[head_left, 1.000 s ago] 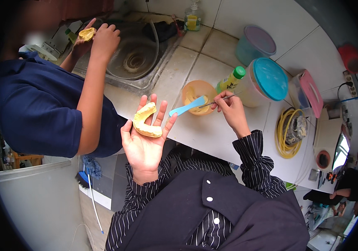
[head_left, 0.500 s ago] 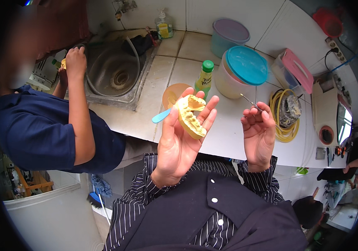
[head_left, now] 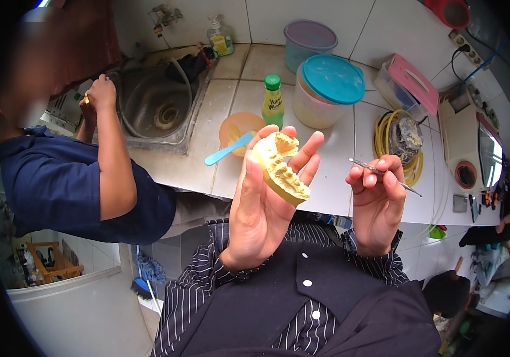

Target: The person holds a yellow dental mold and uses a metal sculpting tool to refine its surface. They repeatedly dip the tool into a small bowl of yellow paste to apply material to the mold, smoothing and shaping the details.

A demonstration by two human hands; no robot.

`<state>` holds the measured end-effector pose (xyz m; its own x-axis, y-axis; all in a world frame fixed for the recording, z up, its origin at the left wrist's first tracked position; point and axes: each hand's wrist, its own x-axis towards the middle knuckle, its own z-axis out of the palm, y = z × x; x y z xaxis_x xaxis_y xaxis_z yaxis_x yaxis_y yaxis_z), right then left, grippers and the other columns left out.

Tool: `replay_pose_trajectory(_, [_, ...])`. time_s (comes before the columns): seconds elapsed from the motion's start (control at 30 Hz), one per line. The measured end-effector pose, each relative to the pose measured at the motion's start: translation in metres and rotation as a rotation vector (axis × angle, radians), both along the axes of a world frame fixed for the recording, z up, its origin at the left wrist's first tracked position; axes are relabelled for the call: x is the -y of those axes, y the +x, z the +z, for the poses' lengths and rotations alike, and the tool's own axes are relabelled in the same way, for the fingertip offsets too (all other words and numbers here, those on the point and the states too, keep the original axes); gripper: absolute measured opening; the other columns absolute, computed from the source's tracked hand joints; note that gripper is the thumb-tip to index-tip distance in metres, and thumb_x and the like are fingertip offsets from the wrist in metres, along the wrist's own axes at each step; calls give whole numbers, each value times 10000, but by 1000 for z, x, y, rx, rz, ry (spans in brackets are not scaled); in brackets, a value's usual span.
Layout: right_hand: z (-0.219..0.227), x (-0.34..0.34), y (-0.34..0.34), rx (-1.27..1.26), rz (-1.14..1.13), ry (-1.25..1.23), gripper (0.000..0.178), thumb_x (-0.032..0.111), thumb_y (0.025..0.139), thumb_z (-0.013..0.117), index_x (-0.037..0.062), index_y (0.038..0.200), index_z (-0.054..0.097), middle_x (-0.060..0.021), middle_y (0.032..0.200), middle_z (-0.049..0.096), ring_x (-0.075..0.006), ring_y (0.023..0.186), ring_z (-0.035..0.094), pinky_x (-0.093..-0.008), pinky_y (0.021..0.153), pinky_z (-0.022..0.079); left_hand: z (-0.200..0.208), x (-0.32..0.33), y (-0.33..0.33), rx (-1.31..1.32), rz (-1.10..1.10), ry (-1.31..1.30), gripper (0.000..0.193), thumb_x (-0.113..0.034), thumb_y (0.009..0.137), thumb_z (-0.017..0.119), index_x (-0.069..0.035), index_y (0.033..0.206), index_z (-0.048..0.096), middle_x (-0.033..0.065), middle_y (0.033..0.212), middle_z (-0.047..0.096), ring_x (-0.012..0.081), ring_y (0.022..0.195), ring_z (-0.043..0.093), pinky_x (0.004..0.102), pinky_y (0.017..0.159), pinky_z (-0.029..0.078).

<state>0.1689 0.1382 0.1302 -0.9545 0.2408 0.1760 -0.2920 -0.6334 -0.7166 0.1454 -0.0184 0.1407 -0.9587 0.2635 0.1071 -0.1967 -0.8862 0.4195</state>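
A yellow plaster dental cast [head_left: 284, 178] rests in my left hand [head_left: 258, 223], raised above the counter's front edge. Its row of teeth faces up and to the right, with my thumb on one side and the fingers behind it. My right hand [head_left: 379, 208], level with it on the right, pinches a thin metal dental carving tool [head_left: 408, 188]. The tool's pale tip points left toward the cast, and the two are apart. Behind my left hand stands an orange bowl [head_left: 232, 123] with yellowish residue. A light blue spatula [head_left: 228, 149] slants across its near side, partly behind my fingers.
Beyond my hands are a green-capped bottle [head_left: 273, 104], a tub with a turquoise lid [head_left: 332, 80] and a yellow hose coil [head_left: 381, 138]. At left a co-worker in a navy shirt [head_left: 64, 184] stands by a steel sink [head_left: 162, 128], hands raised.
Both hands have shifted slightly right and the cast now tilts more. The carving tool has turned in my right fingers, so both its ends show. The view has shifted a little.
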Motion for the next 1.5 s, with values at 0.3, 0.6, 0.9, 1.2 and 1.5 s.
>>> replay_pose_trajectory(0.3, [4, -10, 18, -28, -5, 61, 180, 145, 898, 479, 2, 1000, 517, -92, 806, 605, -233, 879, 630, -386, 849, 498, -7, -7, 16, -137, 9, -135, 612, -462, 968, 348, -27, 1379, 217, 127, 1335, 347, 298, 1134, 508, 384, 995, 389])
replay_pose_trajectory(0.6, [10, -18, 24, -93, -24, 100, 117, 88, 831, 497, 27, 931, 492, -60, 759, 533, -221, 816, 594, -414, 833, 503, 2, -21, 27, -285, 248, -413, 744, -481, 904, 500, 36, 1349, 203, 154, 1299, 356, 258, 1110, 534, 350, 955, 424])
replay_pose_trajectory(0.9, [10, -25, 30, -79, -18, 81, 127, 84, 827, 485, 22, 938, 487, -59, 755, 514, -235, 812, 607, -414, 827, 508, 0, -25, 31, -326, 224, -475, 701, -407, 903, 535, 48, 1345, 234, 171, 1227, 449, 238, 1087, 560, 337, 941, 447])
replay_pose_trajectory(1.2, [10, -26, 31, -82, 7, 77, 129, 80, 827, 487, 18, 940, 491, -58, 753, 518, -218, 812, 599, -425, 840, 511, -8, -30, 31, -107, 92, -245, 700, -410, 954, 402, 61, 1407, 152, 166, 1341, 329, 247, 1084, 551, 303, 925, 457])
replay_pose_trajectory(1.5, [8, -16, 25, -130, 63, 78, 118, 67, 819, 483, 26, 929, 501, -50, 742, 519, -164, 776, 550, -449, 907, 457, -10, -26, 34, -65, 78, -262, 736, -534, 946, 249, 61, 1378, 273, 125, 1243, 470, 133, 679, 508, 235, 594, 410])
